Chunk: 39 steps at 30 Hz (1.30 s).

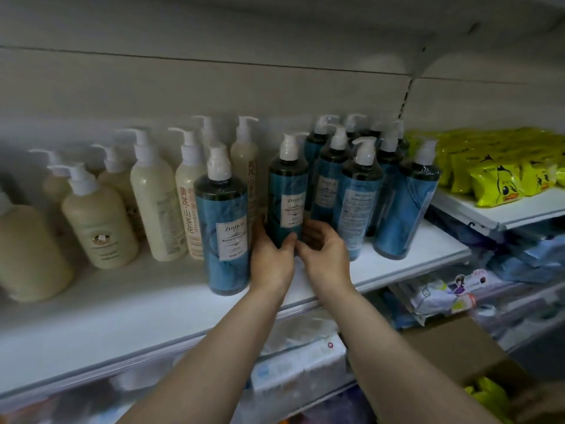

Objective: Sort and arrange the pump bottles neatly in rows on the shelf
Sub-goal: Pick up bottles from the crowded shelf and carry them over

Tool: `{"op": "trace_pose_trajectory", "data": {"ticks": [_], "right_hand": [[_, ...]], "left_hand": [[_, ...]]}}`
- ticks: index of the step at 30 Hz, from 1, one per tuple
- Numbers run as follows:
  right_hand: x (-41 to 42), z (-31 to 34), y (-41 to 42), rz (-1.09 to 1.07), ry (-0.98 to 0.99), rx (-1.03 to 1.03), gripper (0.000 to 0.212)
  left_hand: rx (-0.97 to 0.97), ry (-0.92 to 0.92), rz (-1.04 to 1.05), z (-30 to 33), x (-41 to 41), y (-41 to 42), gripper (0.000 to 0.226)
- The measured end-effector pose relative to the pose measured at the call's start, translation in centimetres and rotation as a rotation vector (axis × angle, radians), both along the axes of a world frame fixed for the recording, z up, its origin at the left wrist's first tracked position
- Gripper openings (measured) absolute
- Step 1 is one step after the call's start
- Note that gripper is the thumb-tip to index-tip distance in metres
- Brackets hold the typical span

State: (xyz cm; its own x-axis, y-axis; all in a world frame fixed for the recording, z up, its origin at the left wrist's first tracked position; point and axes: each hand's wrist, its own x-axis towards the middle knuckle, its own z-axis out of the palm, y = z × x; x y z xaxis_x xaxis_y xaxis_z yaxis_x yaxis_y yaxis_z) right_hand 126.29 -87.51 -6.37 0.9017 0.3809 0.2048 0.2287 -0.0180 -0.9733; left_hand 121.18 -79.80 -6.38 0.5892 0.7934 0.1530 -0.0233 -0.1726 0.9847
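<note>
A blue pump bottle (287,191) with a white pump stands on the white shelf (137,304). My left hand (272,258) grips its base from the left. My right hand (325,252) curls round its base from the right. Another blue bottle (223,228) stands just left of my left hand, near the shelf's front. Several more blue bottles (360,194) crowd to the right, one (406,206) leaning. Cream pump bottles (159,206) stand in rows on the left.
Yellow snack packs (501,179) lie on the neighbouring shelf to the right. Below, wrapped packages (305,362) and a cardboard box (458,347) fill the lower shelves. An upper shelf board hangs overhead.
</note>
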Motion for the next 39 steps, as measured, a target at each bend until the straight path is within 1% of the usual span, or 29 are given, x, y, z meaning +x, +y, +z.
{"op": "trace_pose_trajectory", "data": {"ticks": [5, 10, 14, 20, 27, 29, 32, 34, 36, 37, 39], "right_hand": [[-0.2, 0.0, 0.0, -0.052, -0.026, -0.040, 0.037], [-0.3, 0.1, -0.2, -0.016, -0.008, -0.039, 0.040], [0.0, 0.2, -0.2, 0.023, -0.012, -0.027, 0.045], [0.3, -0.2, 0.0, 0.042, -0.029, -0.049, 0.052], [-0.5, 0.3, 0.2, 0.053, -0.050, -0.040, 0.049], [-1.3, 0.7, -0.2, 0.022, -0.072, 0.012, 0.047], [-2.4, 1.1, -1.9, -0.082, -0.070, 0.135, 0.036], [-3.0, 0.9, -3.8, -0.189, -0.049, 0.212, 0.028], [-2.9, 0.8, -5.3, -0.313, -0.070, 0.227, 0.023], [-2.4, 0.8, -5.7, -0.362, -0.088, 0.220, 0.025], [-1.0, 0.8, -6.1, -0.406, -0.088, 0.166, 0.038]], "left_hand": [[0.033, -0.011, 0.023, -0.1, 0.0, -0.2, 0.064], [0.005, -0.010, 0.068, -0.1, 0.0, -0.4, 0.061], [0.020, -0.009, 0.094, 0.2, 0.5, -0.2, 0.061], [0.051, 0.071, 0.109, 0.3, 1.0, 0.0, 0.063], [0.048, 0.116, 0.089, 0.4, 1.4, 0.9, 0.061], [0.039, 0.124, 0.089, 0.5, 1.8, 1.2, 0.061], [0.032, 0.137, 0.092, 0.9, 2.5, 1.5, 0.058], [0.022, 0.149, 0.101, 1.1, 2.8, 1.5, 0.057], [0.003, 0.142, 0.101, 1.2, 3.2, 1.5, 0.060], [-0.003, 0.138, 0.100, 1.3, 3.3, 1.6, 0.060], [0.002, 0.145, 0.100, 1.4, 3.6, 1.7, 0.059]]}}
